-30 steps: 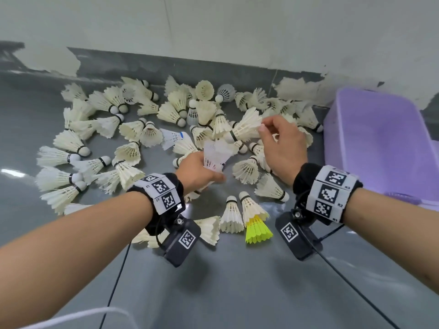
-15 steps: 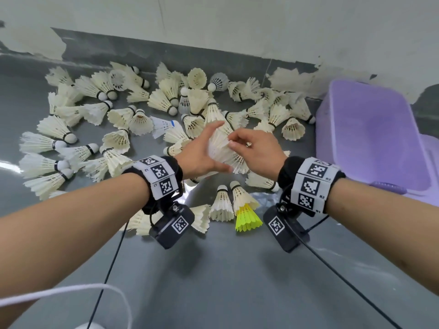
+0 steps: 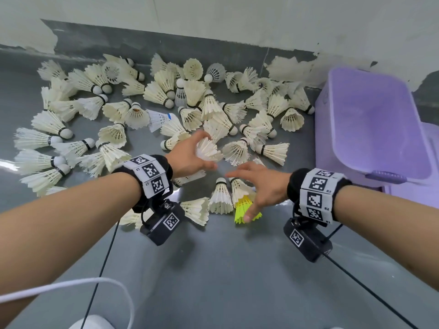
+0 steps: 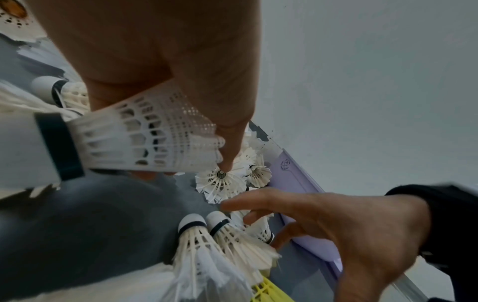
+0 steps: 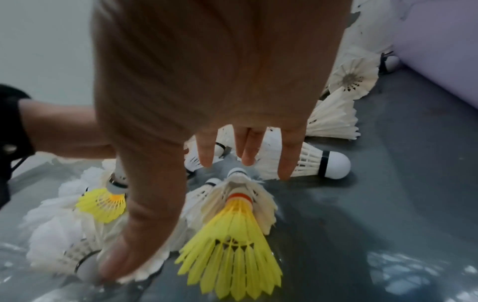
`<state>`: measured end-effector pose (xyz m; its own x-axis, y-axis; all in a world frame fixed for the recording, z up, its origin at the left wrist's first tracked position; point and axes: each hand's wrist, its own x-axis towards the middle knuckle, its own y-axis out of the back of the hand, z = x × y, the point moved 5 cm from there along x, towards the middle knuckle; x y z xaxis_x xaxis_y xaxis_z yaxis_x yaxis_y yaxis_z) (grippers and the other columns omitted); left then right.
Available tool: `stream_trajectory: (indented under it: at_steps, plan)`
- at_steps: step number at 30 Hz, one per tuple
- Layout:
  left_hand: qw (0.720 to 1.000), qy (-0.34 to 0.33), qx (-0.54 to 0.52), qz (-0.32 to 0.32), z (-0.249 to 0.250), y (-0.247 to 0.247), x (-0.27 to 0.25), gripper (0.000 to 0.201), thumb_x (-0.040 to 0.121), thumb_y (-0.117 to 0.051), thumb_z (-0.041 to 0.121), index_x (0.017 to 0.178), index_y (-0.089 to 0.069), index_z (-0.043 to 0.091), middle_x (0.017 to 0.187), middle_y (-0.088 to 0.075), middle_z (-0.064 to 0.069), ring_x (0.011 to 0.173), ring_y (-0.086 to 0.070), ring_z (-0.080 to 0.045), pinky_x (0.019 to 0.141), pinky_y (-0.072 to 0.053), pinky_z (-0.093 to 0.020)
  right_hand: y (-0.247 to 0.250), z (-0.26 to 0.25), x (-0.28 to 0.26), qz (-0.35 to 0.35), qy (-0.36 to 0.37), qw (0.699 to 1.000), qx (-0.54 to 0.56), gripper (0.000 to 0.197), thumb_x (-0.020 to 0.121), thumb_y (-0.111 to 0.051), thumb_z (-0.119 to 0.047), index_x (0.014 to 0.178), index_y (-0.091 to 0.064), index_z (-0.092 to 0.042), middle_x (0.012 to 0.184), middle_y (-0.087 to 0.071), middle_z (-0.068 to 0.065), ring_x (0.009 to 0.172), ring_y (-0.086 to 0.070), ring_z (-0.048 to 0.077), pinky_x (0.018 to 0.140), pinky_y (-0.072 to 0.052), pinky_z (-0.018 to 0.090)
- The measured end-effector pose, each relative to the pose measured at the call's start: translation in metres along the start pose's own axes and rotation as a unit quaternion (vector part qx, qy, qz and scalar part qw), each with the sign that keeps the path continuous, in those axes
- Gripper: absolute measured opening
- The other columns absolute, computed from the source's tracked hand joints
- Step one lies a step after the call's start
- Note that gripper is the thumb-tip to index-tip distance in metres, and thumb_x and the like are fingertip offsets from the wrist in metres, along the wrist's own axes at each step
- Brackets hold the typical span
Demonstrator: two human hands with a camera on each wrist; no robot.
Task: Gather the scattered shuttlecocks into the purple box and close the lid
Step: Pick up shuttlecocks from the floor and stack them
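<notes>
Dozens of white shuttlecocks (image 3: 166, 91) lie scattered across the grey counter (image 3: 225, 269), fanned out along the foot of the wall, and the purple box (image 3: 370, 119) sits open at the far right with its lid off and nothing showing inside. Left hand (image 3: 190, 155) is up over the middle of the pile, fingers (image 3: 199, 136) curled round a white shuttlecock bundle (image 3: 207, 150); the left wrist view shows a plastic mesh skirt clamped between thumb and fingers, cork end pointing back toward the wrist. Whether that is one shuttlecock or several nested together, the pictures don't settle. Right hand (image 3: 259, 186) is low and near the left one, holding nothing, its fingers straight and spread, thumb (image 3: 249, 213) reaching down across the yellow shuttlecock (image 3: 244, 210). From the right wrist view, that yellow one lies nested into a white feather shuttlecock (image 5: 240, 196), skirt flared toward the camera, and the fingertips (image 5: 248, 155) hang just above the cork ends. A second white shuttlecock (image 3: 221, 195) stands just to the left of the nested pair, another (image 3: 196, 210) lies on its side beside it. A white cable (image 3: 71, 284) loops across the near edge of the counter.
</notes>
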<state>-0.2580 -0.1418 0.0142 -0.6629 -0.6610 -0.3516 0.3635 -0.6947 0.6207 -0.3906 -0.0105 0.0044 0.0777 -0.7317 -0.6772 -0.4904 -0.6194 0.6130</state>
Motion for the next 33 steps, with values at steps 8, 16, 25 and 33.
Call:
stream_trajectory:
  at_steps: [8,16,25,33]
  plan:
    - [1.000,-0.009,-0.001,-0.020,0.009,-0.011,0.004,0.064,0.076,-0.079,0.029,0.129,-0.043,0.025,0.132,-0.053,-0.007,0.108,-0.051,-0.019,0.089,-0.038,-0.026,-0.007,-0.013,0.013,0.039,0.015,0.997,-0.071,0.078,0.073,-0.062,-0.007,0.144,-0.036,-0.027,0.150,-0.027,0.005,0.139,-0.027,0.024,0.110,-0.035,0.032]
    - [0.999,-0.013,0.019,-0.025,0.005,-0.011,0.002,0.059,0.076,-0.079,0.029,0.123,-0.045,0.025,0.125,-0.055,-0.006,0.109,-0.052,-0.023,0.086,-0.036,-0.027,0.047,-0.004,0.001,0.283,-0.025,0.956,0.080,0.026,0.086,-0.046,-0.003,0.100,-0.067,-0.008,0.099,-0.068,0.009,0.091,-0.059,0.023,0.074,-0.038,0.023]
    - [0.998,-0.056,0.019,-0.023,0.018,-0.011,-0.003,0.084,0.074,-0.080,0.026,0.141,-0.030,0.036,0.133,-0.052,-0.004,0.116,-0.050,-0.021,0.089,-0.033,-0.024,0.096,0.012,-0.009,0.332,-0.056,0.813,0.475,0.021,0.091,-0.046,-0.003,0.077,-0.051,-0.017,0.093,-0.055,0.011,0.092,-0.057,0.025,0.079,-0.059,0.034]
    - [0.996,-0.087,-0.032,0.003,0.044,-0.006,-0.006,0.084,0.073,-0.081,0.019,0.140,-0.033,0.028,0.111,-0.047,0.008,0.094,-0.047,-0.010,0.062,-0.033,0.001,0.089,-0.013,-0.004,0.208,-0.100,0.889,0.396,0.018,0.100,-0.033,-0.003,0.101,-0.046,-0.015,0.093,-0.046,0.013,0.073,-0.049,0.011,0.099,-0.049,0.043]
